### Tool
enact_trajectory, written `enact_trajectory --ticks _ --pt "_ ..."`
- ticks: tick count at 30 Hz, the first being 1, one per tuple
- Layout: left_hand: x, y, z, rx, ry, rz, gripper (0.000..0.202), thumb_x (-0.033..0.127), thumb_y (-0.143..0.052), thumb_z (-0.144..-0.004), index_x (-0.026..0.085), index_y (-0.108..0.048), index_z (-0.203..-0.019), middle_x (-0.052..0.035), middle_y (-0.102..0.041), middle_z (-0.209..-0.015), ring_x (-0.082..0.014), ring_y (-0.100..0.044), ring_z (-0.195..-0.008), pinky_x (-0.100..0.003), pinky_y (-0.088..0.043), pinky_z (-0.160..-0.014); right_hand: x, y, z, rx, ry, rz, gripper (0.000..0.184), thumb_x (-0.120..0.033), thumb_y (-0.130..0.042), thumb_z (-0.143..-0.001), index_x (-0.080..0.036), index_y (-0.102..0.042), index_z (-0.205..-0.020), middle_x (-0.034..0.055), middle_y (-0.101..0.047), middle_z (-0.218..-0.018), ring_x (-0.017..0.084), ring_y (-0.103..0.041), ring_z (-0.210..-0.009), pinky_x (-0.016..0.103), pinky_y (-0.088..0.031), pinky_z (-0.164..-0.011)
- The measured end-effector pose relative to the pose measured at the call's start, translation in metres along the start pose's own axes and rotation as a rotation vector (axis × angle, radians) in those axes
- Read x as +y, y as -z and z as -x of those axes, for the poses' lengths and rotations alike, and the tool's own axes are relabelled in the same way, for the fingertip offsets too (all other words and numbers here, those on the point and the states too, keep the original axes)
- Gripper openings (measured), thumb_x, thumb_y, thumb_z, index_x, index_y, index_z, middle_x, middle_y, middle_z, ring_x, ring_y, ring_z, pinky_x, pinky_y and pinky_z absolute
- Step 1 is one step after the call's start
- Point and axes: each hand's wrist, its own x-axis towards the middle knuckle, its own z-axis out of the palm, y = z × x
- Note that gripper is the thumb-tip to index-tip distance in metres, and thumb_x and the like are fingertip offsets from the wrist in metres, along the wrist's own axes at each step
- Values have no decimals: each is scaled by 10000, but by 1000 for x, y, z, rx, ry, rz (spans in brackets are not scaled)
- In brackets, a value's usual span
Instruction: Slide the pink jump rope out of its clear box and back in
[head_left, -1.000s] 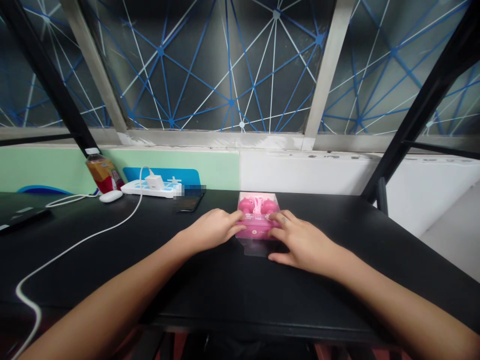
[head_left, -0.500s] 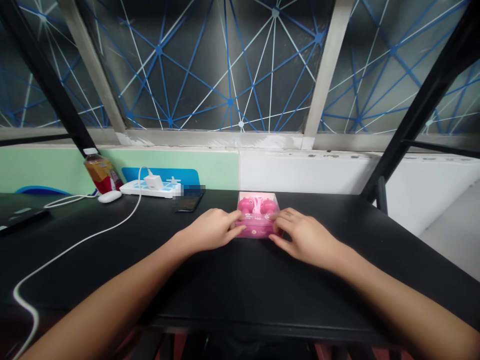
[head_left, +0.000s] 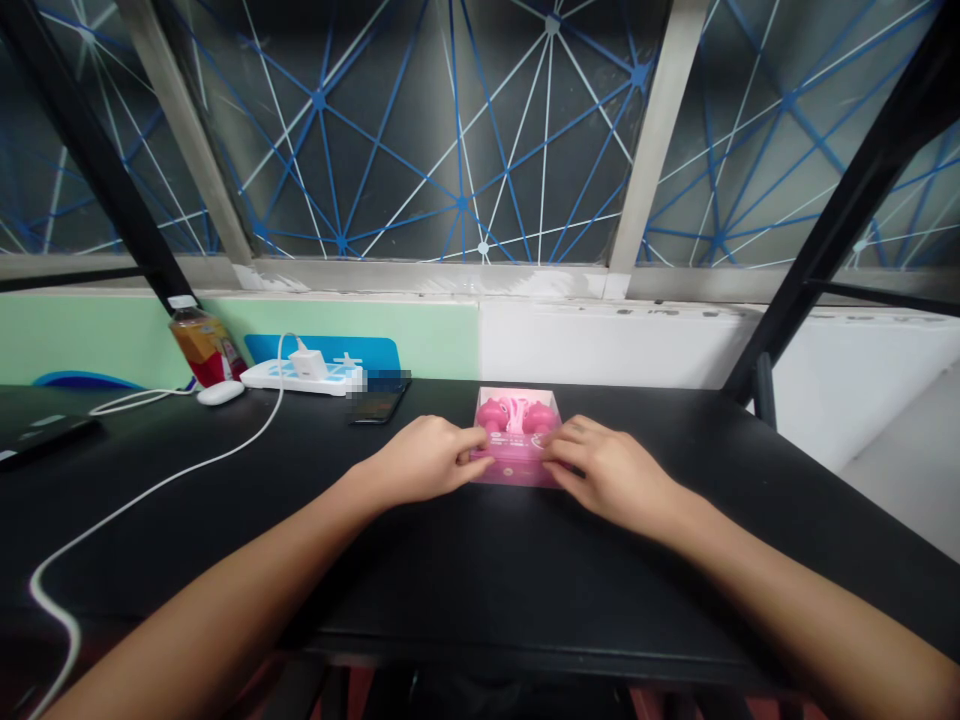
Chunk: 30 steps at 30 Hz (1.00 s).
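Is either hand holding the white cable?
No, the left hand and right hand are at the pink box, while the white cable runs left of them.

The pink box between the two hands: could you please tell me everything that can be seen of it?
The pink box rests on the black table, toward its far edge. It looks like card with clear plastic over the upper part, through which two rounded pink items show, with paler strands between them. The lower part is pink with light print, too small to read. Of the hands, the left hand touches its left side and the right hand its right.
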Motion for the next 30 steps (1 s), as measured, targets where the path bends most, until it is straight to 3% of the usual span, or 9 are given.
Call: enact_trajectory --ticks 18,30 --pt "3 3 0 -14 -50 -22 250 324 -481 -944 199 -588 -755 12 -563 -584 -122 -489 -512 -258 -263 -531 -1 3 1 -10 54 26 227 -211 -462 -950 -200 -682 -895 71 -673 -987 219 -577 -940 347 -507 -734" --pt "4 4 -1 -1 -43 -63 259 336 -481 -949 196 -581 -755 15 -579 -584 -120 -513 -511 -252 -273 -529 -4 1 0 9 6 37 160 -213 -484 -944 -200 -640 -908 42 -658 -894 201 -560 -895 318 -479 -702"
